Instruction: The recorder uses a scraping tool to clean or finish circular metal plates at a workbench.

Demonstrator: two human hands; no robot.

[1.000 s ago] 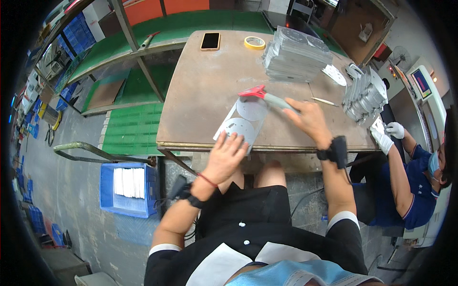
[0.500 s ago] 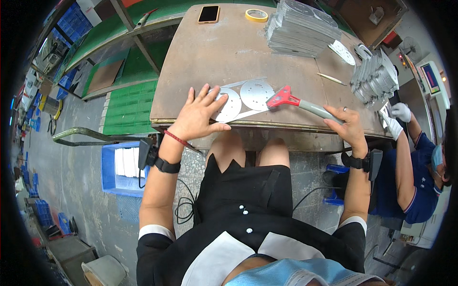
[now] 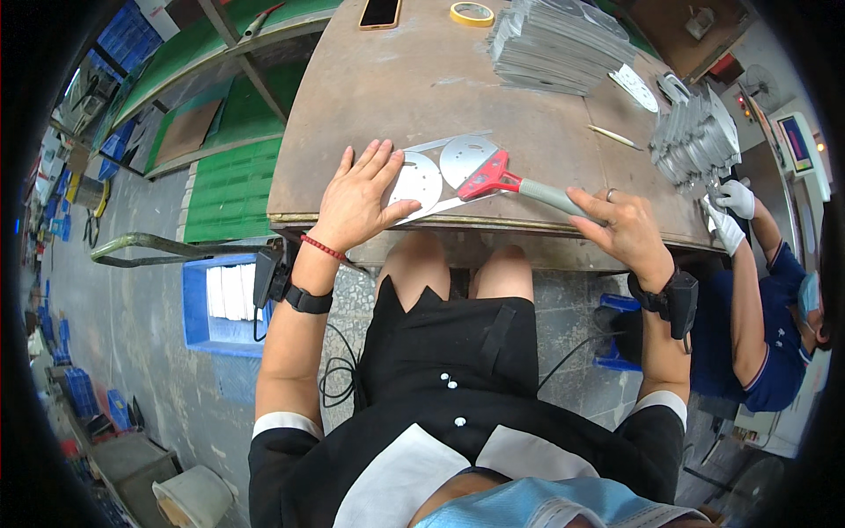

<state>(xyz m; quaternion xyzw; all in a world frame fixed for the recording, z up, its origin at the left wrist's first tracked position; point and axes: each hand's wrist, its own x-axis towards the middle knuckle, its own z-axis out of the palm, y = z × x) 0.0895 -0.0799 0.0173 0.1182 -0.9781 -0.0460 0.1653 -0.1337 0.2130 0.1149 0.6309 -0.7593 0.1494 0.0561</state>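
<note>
A thin silver metal sheet with two joined discs lies at the near edge of the table. My left hand rests flat over the left disc, fingers stretched out and thumb spread to the side. In my right hand is the grey handle of a scraper, gripped from the right. The scraper's red head lies over the lower right part of the right disc, hiding some of it. Narrow metal strips run along the discs' upper and lower sides.
Tall stacks of metal sheets stand at the back right, with another stack nearer a co-worker's gloved hands. A pen-like stick, a tape roll and a phone lie on the table. A blue crate stands on the floor.
The scraper has moved left, its red head passing from the right disc's edge onto the disc. My right hand went with it. My left hand stays on the left disc, its fingers closer together.
</note>
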